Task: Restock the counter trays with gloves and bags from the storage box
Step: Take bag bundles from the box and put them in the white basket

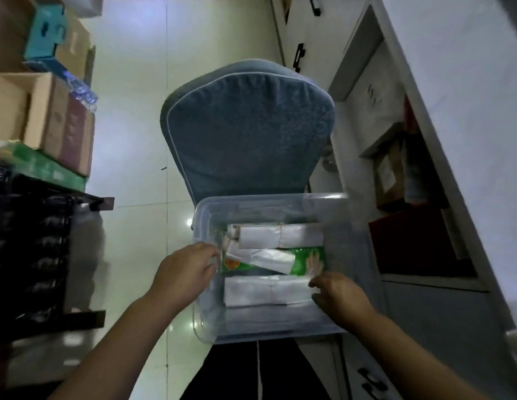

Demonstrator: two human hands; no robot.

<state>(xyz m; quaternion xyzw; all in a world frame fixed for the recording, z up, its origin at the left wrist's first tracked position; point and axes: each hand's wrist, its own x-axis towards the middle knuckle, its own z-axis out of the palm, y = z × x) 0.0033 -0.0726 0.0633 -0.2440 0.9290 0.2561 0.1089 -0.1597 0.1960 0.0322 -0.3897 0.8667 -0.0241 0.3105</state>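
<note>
Head view: blur smears the pack lettering, and I cannot tell whether the left hand [185,269], fingers curled at the storage box's [205,215] left wall, holds anything. The clear box sits on a blue chair [248,125]. Inside, a green glove pack [309,262] lies between white bag bundles [280,235]. The right hand [341,298] grips the near bundle [266,293] at its right end.

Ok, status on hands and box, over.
Left hand at green glove pack, right hand at nearest white bundle; grips unclear. Storage box open. Slim white pack across glove pack.
</note>
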